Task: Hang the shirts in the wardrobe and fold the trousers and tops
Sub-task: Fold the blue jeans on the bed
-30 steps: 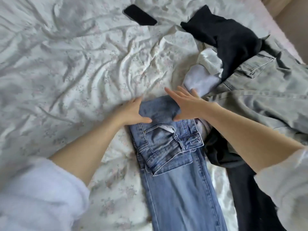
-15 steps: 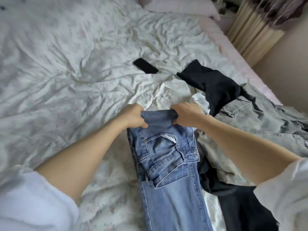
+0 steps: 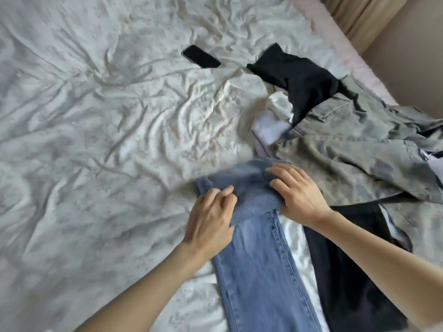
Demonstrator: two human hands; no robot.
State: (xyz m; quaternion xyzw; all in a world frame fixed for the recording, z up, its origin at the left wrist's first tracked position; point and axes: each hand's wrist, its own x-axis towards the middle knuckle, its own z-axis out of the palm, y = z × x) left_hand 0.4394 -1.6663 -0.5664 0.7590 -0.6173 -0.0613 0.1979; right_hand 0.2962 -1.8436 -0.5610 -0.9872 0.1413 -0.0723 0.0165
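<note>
Blue jeans [image 3: 259, 264] lie lengthwise on the bed, their far end turned over toward me into a thick fold [image 3: 249, 188]. My left hand [image 3: 211, 219] rests on the left side of that fold with its fingers curled into the denim. My right hand [image 3: 297, 192] presses on the fold's right side, fingers spread over the cloth. The waistband and pockets are hidden under the fold.
Right of the jeans lies a pile: grey-green trousers [image 3: 354, 149], a black top [image 3: 299, 80], white cloth [image 3: 271, 123], and a dark garment [image 3: 347, 271]. A black phone [image 3: 201, 56] lies on the wrinkled white floral sheet [image 3: 107, 140]. A curtain [image 3: 364, 15] hangs beyond the bed's right edge.
Both hands gripped the jeans' far end and pulled it over toward me; the waistband and pockets, visible earlier, are now covered by the fold.
</note>
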